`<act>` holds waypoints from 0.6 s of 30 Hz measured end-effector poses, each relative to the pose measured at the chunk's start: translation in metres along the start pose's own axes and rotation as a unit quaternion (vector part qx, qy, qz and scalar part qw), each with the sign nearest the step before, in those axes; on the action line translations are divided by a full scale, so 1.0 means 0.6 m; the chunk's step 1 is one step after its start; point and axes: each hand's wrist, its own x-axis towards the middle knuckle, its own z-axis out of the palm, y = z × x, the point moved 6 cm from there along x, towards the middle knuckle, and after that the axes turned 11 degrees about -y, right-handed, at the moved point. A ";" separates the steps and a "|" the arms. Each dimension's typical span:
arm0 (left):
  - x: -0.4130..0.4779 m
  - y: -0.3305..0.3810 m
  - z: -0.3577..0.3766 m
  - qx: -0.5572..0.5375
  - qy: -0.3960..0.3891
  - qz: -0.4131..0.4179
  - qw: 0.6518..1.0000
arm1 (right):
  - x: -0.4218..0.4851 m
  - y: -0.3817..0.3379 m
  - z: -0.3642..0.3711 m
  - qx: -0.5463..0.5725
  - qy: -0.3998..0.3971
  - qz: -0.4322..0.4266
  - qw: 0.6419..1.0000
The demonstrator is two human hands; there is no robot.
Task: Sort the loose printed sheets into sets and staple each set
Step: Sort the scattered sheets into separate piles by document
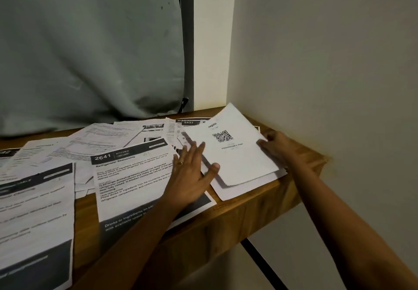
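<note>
A white sheet with a QR code (230, 151) lies on top of another white sheet (239, 190) at the right end of the wooden shelf (260, 208). My right hand (274, 146) grips its right edge, fingers curled round the paper. My left hand (192, 174) lies flat with straight fingers, thumb on the QR sheet's left edge, palm over a printed sheet numbered 2641 (133, 176). Several other printed sheets (106, 138) are spread over the shelf to the left. No stapler is in view.
A wall (328, 74) closes the shelf's right end and a grey-green curtain (90, 52) hangs behind it. A large printed sheet (34, 221) overhangs the front edge at the left. A dark bracket (260, 260) runs under the shelf.
</note>
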 end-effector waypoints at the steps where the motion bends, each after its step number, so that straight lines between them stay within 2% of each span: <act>1: 0.001 -0.001 0.010 0.034 -0.035 -0.004 0.999 | 0.000 0.005 0.014 -0.018 -0.007 -0.003 1.000; 6: -0.001 0.003 0.044 0.155 -0.132 0.022 0.979 | 0.006 0.012 0.038 -0.075 -0.019 -0.019 0.997; 9: -0.003 0.003 0.056 0.175 -0.172 0.016 0.969 | 0.013 0.014 0.035 -0.090 -0.016 -0.017 0.996; 13: -0.004 0.004 0.056 0.161 -0.169 0.015 0.972 | 0.027 0.032 0.016 -0.066 0.028 0.032 0.997; 18: -0.005 0.006 0.055 0.155 -0.170 0.013 0.973 | 0.043 0.036 0.018 -0.053 0.003 0.091 0.994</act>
